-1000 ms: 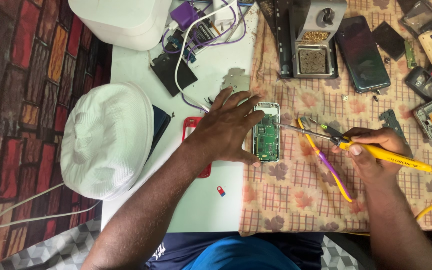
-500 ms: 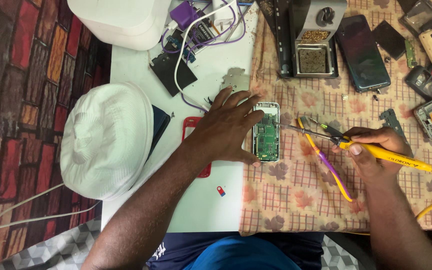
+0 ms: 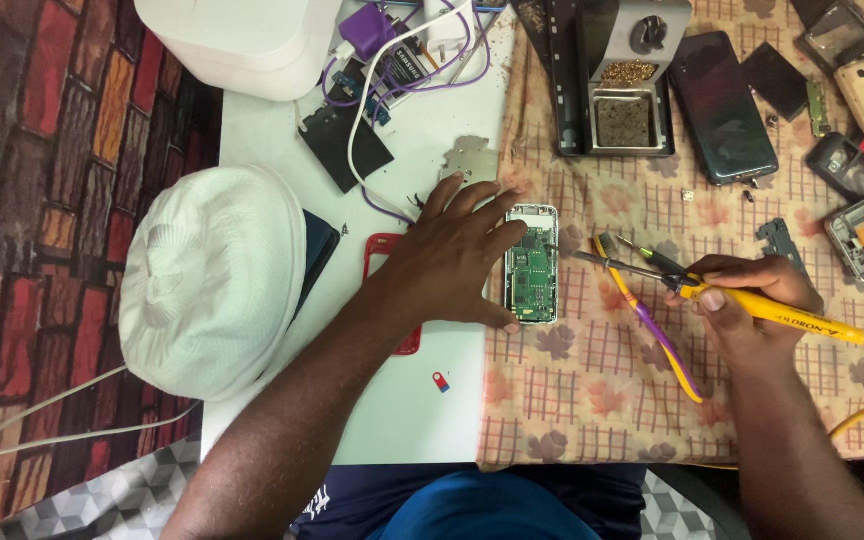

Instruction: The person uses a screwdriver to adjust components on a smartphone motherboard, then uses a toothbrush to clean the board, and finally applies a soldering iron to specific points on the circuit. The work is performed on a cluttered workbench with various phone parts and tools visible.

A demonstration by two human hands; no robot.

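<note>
The opened phone [image 3: 532,263], its back off and green circuit board bare, lies on the patterned cloth [image 3: 592,400] at the edge where the cloth meets the white counter [image 3: 402,400]. It looks light, stiff and fragile: the board and its small parts would not take pressure well, so the white frame edges seem the safest place to hold it. The left hand [image 3: 452,255] does just that, fingers spread and pressed flat along the phone's left side, thumb at its lower corner, pinning rather than gripping it. The right hand [image 3: 742,300] is closed around the yellow soldering iron [image 3: 752,305], whose tip reaches the phone's upper right edge. Purple-handled pliers [image 3: 652,320] lie under the iron. A white hat [image 3: 212,280] sits to the left.

Against the earlier frames, both hands, iron and phone stand almost unchanged.
</note>
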